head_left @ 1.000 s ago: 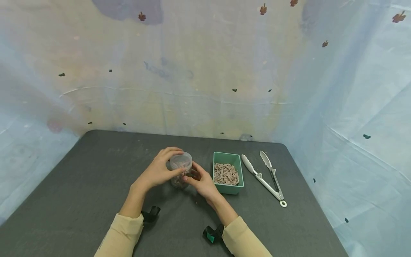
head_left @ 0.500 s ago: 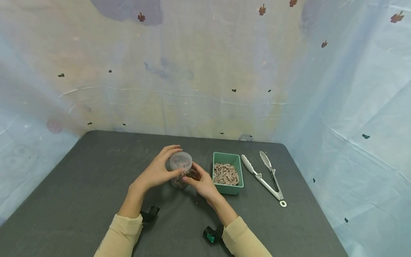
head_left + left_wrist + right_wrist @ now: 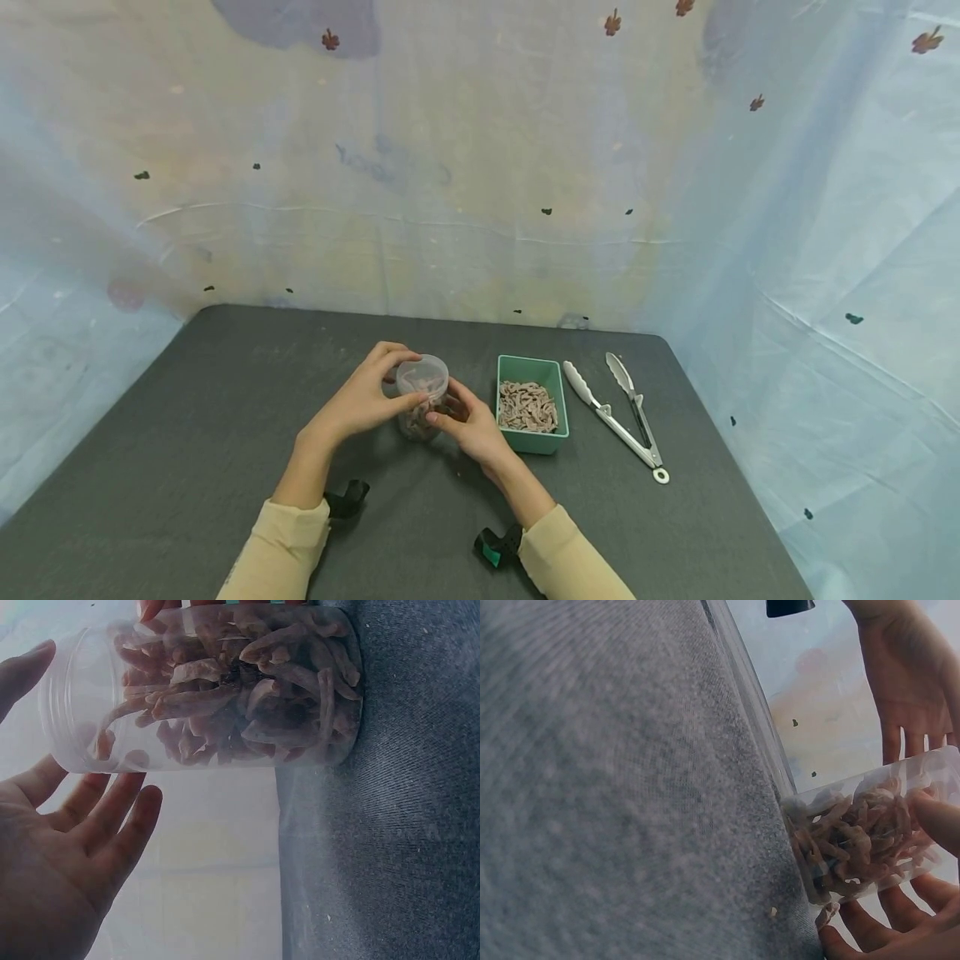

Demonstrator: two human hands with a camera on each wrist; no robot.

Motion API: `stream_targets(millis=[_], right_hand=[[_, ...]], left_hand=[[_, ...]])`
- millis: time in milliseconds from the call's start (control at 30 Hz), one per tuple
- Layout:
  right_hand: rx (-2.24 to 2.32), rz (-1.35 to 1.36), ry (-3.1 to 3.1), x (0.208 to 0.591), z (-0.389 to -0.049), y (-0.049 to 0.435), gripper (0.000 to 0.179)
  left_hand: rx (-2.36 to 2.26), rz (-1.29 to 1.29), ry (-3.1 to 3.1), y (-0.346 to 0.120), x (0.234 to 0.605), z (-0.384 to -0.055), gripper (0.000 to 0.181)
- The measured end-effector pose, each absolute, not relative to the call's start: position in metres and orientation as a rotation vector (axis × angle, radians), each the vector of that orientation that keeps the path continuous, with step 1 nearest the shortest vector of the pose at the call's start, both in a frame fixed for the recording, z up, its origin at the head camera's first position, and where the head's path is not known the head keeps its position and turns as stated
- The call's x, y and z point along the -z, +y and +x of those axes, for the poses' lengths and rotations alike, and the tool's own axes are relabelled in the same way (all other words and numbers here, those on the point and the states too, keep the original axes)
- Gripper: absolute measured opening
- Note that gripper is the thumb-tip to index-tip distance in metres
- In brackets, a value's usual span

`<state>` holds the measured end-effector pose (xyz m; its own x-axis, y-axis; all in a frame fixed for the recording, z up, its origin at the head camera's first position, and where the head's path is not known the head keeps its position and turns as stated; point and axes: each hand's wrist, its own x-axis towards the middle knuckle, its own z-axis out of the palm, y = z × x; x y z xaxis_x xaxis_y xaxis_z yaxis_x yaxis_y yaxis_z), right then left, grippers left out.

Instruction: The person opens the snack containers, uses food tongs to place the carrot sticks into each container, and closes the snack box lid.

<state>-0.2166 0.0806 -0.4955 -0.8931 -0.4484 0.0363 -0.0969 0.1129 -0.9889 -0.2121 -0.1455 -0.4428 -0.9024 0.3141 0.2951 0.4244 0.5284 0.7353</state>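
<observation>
A clear plastic jar [image 3: 414, 427] filled with brownish dried strips stands upright on the dark tabletop. Its translucent round lid [image 3: 422, 377] sits on top. From the left, my left hand [image 3: 362, 402] reaches over and grips the lid, thumb at the near side and fingers curved round the far side. My right hand [image 3: 474, 427] holds the jar's body from the right. In the left wrist view the strips [image 3: 247, 686] fill most of the jar [image 3: 150, 754] below the ridged top. The right wrist view shows right-hand fingers curled along the jar [image 3: 802, 817].
Right of the jar stands a green rectangular tub [image 3: 536, 443] holding more pale brown strips [image 3: 528, 407]. Beyond it lie spread metal tongs [image 3: 626, 429]. A single loose strip [image 3: 827, 915] shows at the jar's base. A patterned plastic sheet [image 3: 450, 167] hangs behind the table.
The left hand shifts slightly at the lid, its fingers reaching up, then back down, and the wrist edging left. The right hand and the jar stay in place.
</observation>
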Motion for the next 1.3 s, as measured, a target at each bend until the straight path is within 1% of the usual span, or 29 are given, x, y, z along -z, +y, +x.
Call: stream_targets(millis=[367,700,833,1133,1300], right_hand=[[1.856,-0.551,2.111,0.4964,-0.2173,0.0810,0.070],[1.850,-0.545,2.125,0.4956,-0.2168,0.0803,0.069],[1.842,-0.522,2.125,0.4962,-0.2167,0.0805,0.070],[1.855,-0.541,2.117,0.4949,-0.2167,0.0803,0.069],[1.858,-0.541,2.110,0.4944,-0.2166,0.0802,0.069]], left_hand=[[1.352,-0.799,-2.641,-0.1530,0.4434,-0.2116,0.058],[1.327,-0.600,-2.642,-0.1484,0.4427,-0.2124,0.061],[1.319,-0.595,-2.657,-0.1486,0.4438,-0.2128,0.060],[1.300,-0.718,-2.636,-0.1529,0.4425,-0.2129,0.058],[1.386,-0.785,-2.643,-0.1548,0.4428,-0.2126,0.056]])
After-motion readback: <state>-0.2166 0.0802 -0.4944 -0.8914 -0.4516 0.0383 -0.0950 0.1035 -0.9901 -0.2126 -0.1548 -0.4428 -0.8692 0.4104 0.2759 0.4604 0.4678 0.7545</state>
